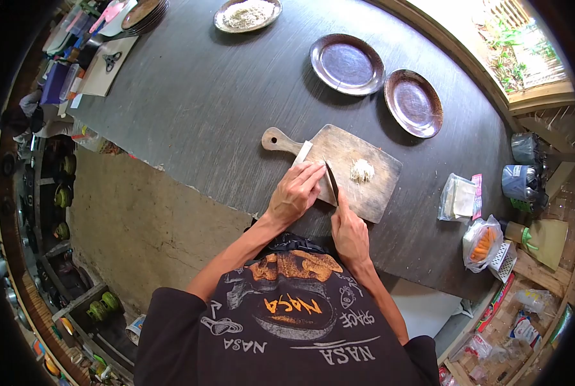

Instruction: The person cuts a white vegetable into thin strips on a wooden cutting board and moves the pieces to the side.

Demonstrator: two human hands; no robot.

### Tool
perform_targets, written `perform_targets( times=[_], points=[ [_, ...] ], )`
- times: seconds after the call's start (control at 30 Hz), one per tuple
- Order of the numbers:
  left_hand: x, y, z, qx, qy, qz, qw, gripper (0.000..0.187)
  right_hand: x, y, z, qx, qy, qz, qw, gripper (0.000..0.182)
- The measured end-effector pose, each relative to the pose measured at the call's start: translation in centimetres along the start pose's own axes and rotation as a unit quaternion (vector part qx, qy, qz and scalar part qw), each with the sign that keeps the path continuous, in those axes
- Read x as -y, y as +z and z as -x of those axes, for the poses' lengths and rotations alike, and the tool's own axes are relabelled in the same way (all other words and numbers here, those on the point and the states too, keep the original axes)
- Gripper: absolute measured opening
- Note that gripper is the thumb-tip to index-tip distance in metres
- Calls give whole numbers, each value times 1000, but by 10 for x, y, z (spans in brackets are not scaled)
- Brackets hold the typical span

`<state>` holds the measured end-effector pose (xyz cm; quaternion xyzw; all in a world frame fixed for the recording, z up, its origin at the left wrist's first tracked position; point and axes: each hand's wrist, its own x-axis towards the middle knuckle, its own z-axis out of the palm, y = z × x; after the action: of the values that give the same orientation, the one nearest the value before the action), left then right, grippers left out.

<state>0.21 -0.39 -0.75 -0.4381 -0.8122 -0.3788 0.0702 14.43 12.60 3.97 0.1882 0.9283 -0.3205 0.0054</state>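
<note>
A wooden cutting board (380,183) with a holed handle lies on the dark table. My left hand (295,192) presses its bent fingers on a long white piece of food (303,152) along the board's left side; its kind I cannot make out. My right hand (350,233) is closed around the handle of a knife (331,181). The dark blade stands just right of my left fingertips, its tip pointing away from me. Right of the blade, a small heap of fine white shreds (362,170) rests on the board.
Two brown oval plates (348,64) (414,103) stand beyond the board. A third plate (247,14) at the back holds pale shreds. Scissors (111,61) lie at the far left. To the right are a bag of carrots (483,244), a grater (503,260) and a plastic packet (460,198).
</note>
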Motion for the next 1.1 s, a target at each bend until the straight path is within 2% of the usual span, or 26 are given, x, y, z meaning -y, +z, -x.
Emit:
perform_targets(
  times=[0.07,0.43,0.53,0.73,0.9,1.03,1.1],
  points=[
    [-2,-1,1,1,-6,2,1000,39,4,1,-5,10,19,46,999,64],
    [-1,-2,-1,3,-7,17,1000,39,0,-6,8,34,47,-1,998,66],
    [-2,-4,-1,-10,-15,18,1000,36,-2,0,2,8,20,-21,1000,65],
    [-2,-3,-3,-8,-19,19,1000,36,0,3,-4,-7,8,20,1000,63],
    [-2,-4,-2,0,-10,22,1000,40,11,-12,2,57,74,5,996,64],
    [-1,-2,-1,1,-4,20,1000,41,2,-7,8,53,67,26,996,65],
    [0,-3,0,5,-2,20,1000,41,0,-5,8,30,30,-6,999,65]
  ],
)
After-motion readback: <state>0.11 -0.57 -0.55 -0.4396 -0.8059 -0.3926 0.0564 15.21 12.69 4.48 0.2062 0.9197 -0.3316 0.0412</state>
